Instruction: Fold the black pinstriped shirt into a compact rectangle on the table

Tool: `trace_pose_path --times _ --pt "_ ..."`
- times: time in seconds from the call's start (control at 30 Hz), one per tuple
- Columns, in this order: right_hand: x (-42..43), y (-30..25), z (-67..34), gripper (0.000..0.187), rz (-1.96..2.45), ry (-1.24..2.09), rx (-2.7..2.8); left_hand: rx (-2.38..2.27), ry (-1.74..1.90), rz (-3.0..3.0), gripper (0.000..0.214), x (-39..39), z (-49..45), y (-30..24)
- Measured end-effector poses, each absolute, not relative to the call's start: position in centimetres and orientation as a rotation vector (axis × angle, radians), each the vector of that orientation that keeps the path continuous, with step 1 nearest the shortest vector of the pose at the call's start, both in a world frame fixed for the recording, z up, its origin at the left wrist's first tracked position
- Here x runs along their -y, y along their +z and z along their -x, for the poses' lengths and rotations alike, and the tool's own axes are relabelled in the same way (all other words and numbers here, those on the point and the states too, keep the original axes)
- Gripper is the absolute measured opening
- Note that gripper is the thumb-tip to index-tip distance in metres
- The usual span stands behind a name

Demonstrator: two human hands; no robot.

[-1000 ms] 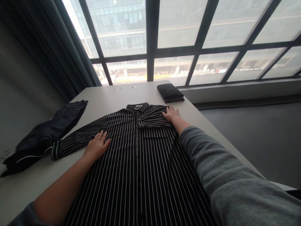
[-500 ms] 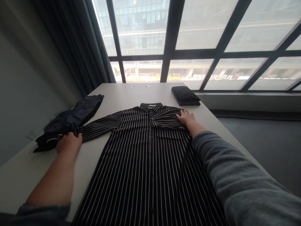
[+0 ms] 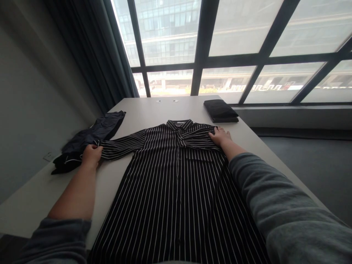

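Observation:
A black shirt with thin white stripes (image 3: 176, 183) lies flat and face up on the pale table (image 3: 115, 183), collar pointing to the window. Its right sleeve is folded across the chest. My left hand (image 3: 92, 154) is closed around the cuff of the left sleeve (image 3: 123, 145), which stretches out to the left. My right hand (image 3: 220, 136) lies flat with fingers spread on the right shoulder, pressing on the folded sleeve.
A crumpled dark garment with white piping (image 3: 88, 139) lies at the table's left edge, just beyond my left hand. A folded black cloth (image 3: 220, 110) sits at the far right corner. Windows and a dark curtain (image 3: 90, 55) stand behind the table.
My left hand left the shirt's side, slid out along the left sleeve and closed on its cuff. My right hand stayed on the shoulder. The view swung left.

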State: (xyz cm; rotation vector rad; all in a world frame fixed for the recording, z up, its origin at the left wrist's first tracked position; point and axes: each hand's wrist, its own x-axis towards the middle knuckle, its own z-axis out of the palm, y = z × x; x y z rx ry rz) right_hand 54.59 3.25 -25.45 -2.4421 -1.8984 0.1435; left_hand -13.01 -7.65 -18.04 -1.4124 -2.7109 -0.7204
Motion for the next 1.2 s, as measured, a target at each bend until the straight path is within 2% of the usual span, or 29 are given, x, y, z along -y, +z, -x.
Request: trace_pose_path --times 0.1,0.27,0.47,0.6,0.77,0.93,1.2 --pt "-3.4 -25.6 -54.6 0.088 2.432 0.138 1.9 2.687 -0.938 1.292 0.036 6.6 11.9 -15.7" --pt "-3.4 -25.7 -54.5 0.089 2.417 0.149 1.886 2.465 -0.971 1.541 0.038 4.1 7.3 -10.4" --pt "-3.2 -25.4 -54.2 0.088 2.404 0.168 1.871 2.1 -0.663 1.996 0.041 3.6 -6.1 -6.7" --pt "-2.9 -25.1 -53.9 0.086 2.393 0.162 1.867 2.023 -0.453 2.29 0.044 4.8 -14.6 -9.3" --pt "-2.9 -25.0 -53.6 0.085 2.388 0.167 1.867 1.834 -0.374 2.784 0.072 5.3 -18.3 -15.4" --pt "-3.3 -25.3 -53.6 0.086 2.372 0.164 1.879 1.867 -0.27 2.629 0.058 3.3 -12.7 -19.2" --pt "-2.8 -25.0 -53.3 0.085 2.39 0.161 1.885 2.055 0.059 2.458 0.072 4.5 -3.8 -22.5"
